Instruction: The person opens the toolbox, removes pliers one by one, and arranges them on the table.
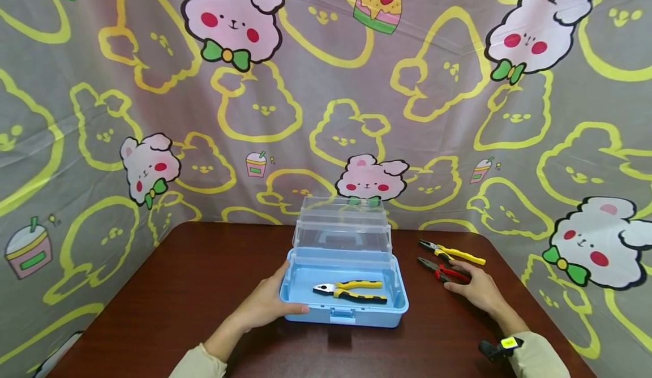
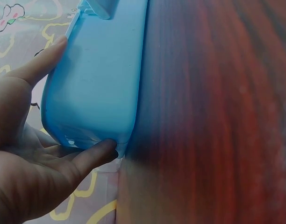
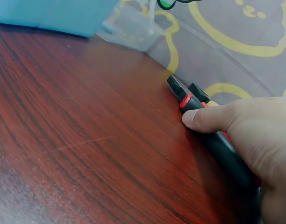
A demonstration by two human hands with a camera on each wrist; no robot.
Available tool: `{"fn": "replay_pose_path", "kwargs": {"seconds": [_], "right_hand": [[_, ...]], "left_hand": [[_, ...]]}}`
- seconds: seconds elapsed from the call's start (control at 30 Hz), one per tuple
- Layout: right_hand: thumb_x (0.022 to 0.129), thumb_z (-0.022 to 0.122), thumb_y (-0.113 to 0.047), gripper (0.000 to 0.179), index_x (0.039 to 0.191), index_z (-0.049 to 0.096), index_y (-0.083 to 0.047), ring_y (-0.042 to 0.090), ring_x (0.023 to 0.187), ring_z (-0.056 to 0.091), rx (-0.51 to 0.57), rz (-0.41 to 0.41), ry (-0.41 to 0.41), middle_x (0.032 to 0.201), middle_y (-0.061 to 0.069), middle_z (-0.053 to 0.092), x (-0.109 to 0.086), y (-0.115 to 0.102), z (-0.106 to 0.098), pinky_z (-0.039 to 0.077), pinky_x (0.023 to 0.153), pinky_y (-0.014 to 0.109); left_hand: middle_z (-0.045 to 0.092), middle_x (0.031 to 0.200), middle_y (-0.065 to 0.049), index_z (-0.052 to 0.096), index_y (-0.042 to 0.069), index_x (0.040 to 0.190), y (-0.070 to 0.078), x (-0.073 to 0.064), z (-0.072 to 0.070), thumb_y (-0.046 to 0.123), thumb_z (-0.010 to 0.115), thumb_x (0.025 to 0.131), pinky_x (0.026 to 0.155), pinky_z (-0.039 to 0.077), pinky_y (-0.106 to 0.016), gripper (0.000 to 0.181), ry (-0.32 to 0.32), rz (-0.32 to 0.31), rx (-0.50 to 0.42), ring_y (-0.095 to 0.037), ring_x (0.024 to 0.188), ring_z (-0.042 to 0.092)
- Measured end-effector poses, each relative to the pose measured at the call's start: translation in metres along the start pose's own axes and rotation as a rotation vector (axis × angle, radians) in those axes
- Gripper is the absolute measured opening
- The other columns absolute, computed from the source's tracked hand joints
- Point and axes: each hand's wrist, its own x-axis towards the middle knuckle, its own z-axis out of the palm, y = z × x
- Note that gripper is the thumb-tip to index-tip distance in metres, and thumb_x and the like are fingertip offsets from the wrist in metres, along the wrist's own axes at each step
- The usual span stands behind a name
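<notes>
My left hand [image 1: 267, 296] grips the left front corner of a light blue toolbox [image 1: 351, 314], thumb over the front rim and fingers along the side. Inside the box lies a pair of yellow-and-black pliers [image 1: 360, 297], jaws to the left. To the right of the box, my right hand [image 1: 479, 288] holds red-and-black pliers [image 1: 442, 271] by the handles. In the right wrist view the thumb presses on a dark handle [image 3: 222, 151]; the other fingers are mostly hidden. Just behind lies another pair of yellow-handled pliers [image 1: 460, 253].
The toolbox's clear lid [image 1: 343, 236], with clear trays, stands raised at the back. Everything rests on a dark red-brown wooden table [image 1: 204, 276]. A patterned cloth [image 1: 316, 84] hangs behind and along both sides of it.
</notes>
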Motion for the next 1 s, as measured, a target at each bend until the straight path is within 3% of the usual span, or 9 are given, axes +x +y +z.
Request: {"fn": "replay_pose_path", "kwargs": {"seconds": [0.37,0.83,1.0], "right_hand": [[0.084,0.088,-0.037,0.074,0.140,0.060,0.002,0.050,0.128,0.050,-0.009,-0.067,0.028,0.132,0.023,0.064,0.001,-0.004,-0.007,0.039,0.098,0.065],[0.085,0.089,-0.026,0.062,0.135,0.065,0.002,0.046,0.126,0.054,-0.005,-0.192,0.068,0.134,0.023,0.063,0.005,-0.039,-0.013,0.041,0.099,0.062],[0.083,0.090,-0.022,0.060,0.133,0.066,0.002,0.043,0.116,0.060,-0.012,-0.256,0.080,0.128,0.023,0.064,0.006,-0.051,-0.012,0.044,0.094,0.062]], "left_hand": [[0.048,0.150,-0.026,0.014,0.007,0.166,0.001,0.001,0.000,0.043,0.093,0.076,0.098,0.047,-0.054,0.126,-0.004,-0.001,0.006,-0.035,0.122,0.058],[0.044,0.154,-0.026,0.013,0.005,0.166,0.001,-0.001,0.000,0.042,0.094,0.075,0.100,0.046,-0.054,0.127,-0.001,-0.029,-0.003,-0.035,0.126,0.056],[0.044,0.154,-0.026,0.014,0.006,0.166,0.001,-0.001,0.000,0.042,0.093,0.076,0.100,0.046,-0.054,0.126,-0.004,-0.040,-0.008,-0.035,0.125,0.056]]}}
